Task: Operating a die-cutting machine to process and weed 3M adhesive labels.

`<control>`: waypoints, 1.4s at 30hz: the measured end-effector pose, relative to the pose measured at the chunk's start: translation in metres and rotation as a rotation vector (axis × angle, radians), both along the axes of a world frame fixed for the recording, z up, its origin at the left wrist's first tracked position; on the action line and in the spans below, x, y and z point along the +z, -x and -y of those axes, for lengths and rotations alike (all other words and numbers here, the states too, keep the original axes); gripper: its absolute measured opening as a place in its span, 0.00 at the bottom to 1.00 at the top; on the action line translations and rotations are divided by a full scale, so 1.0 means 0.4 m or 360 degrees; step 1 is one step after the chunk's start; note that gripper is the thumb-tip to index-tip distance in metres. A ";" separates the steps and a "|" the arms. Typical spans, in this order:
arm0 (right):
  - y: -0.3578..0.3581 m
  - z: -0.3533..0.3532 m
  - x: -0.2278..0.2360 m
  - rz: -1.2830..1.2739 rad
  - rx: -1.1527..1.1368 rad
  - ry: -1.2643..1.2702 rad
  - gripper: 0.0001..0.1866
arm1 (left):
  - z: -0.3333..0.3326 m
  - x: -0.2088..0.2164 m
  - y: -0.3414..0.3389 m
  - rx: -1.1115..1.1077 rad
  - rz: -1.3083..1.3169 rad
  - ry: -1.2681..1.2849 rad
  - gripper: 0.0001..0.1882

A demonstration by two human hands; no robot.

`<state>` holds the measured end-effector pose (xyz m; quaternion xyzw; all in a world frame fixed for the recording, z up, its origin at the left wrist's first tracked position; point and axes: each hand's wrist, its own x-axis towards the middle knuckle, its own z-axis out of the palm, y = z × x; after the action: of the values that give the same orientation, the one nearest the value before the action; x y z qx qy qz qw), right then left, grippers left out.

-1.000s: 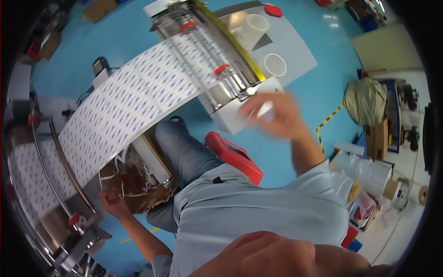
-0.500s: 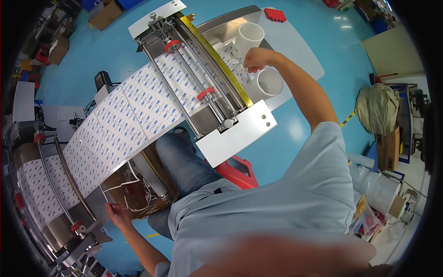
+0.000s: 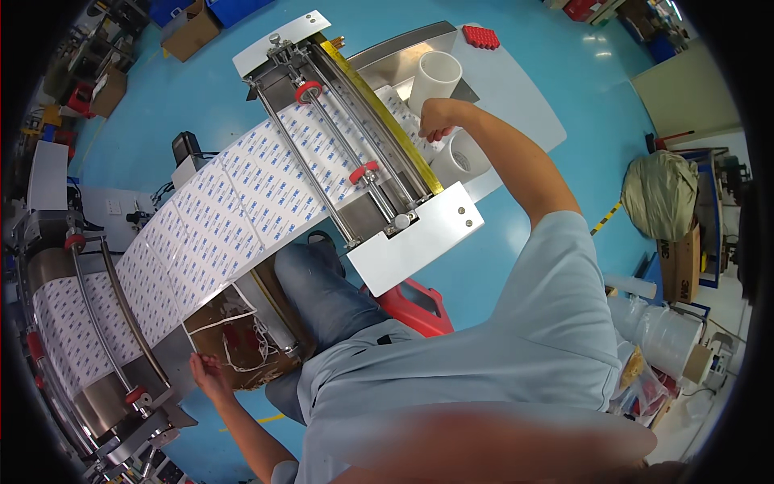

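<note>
Printed white sheet point(image 3: 214, 206) already runs through the roller unit point(image 3: 364, 172), end showing past the yellow bar point(image 3: 385, 121) near 2 white cylinders point(image 3: 421, 90); what's left, can't tell. My right hand point(image 3: 442, 121) curls beside them, left hand point(image 3: 210, 373) well apart by white strip point(image 3: 189, 339); grips unclear.

The sheet point(image 3: 201, 214) stretches between left rollers point(image 3: 105, 403) and right rollers point(image 3: 364, 173) — two cups point(image 3: 436, 79) sit farther right.

Downward head-worn fisheye view
</note>
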<state>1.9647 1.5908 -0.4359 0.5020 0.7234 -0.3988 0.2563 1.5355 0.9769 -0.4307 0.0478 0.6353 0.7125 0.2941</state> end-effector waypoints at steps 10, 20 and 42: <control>-0.014 0.017 0.032 -0.0149 0.0550 -0.1063 0.11 | 0.000 -0.020 -0.002 0.0110 0.0092 -0.0029 0.06; -0.250 0.181 0.329 -0.1696 -0.0903 -0.1158 0.07 | 0.003 -0.045 0.007 0.0089 0.0131 -0.0142 0.06; -0.148 0.359 0.412 -0.2581 -0.0987 -0.0619 0.07 | 0.065 -0.081 0.017 0.0211 -0.0327 0.0061 0.15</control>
<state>2.0238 1.4472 -0.2712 0.2730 0.5688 -0.5532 -0.5440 1.5288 0.9510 -0.4631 0.0728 0.6772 0.7096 0.1806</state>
